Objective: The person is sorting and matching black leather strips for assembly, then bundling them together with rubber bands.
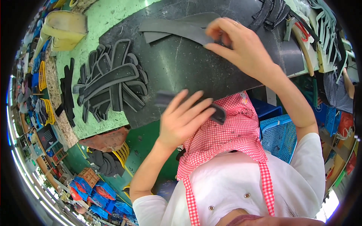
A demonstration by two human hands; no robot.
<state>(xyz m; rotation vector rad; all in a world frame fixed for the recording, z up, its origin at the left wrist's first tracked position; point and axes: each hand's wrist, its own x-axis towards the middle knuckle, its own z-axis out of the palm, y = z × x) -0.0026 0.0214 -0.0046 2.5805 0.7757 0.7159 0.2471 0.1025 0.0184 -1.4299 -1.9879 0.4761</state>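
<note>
My left hand (184,120) is at the table's front edge, its fingers spread over a dark padded strip (218,114) that it holds. One end of that strip is blurred, and my left thumb is hidden. Farther up, my right hand (241,47) is bent over the right end of a flat grey strip (173,31), thumb and fingers at its two edges. Another grey strip lies crossed beneath it. Left of my hands, a heap of black strips with raised edges (111,77) spreads over the dark mat (169,71) and the green tabletop (102,132).
A yellowish plastic holder (68,28) stands at the far left, with thin black strips (68,90) nearer me. Dark strips (273,15), red-handled scissors (301,30) and pale green strips (326,22) lie far right. A blue basket (279,135) is beside my right arm.
</note>
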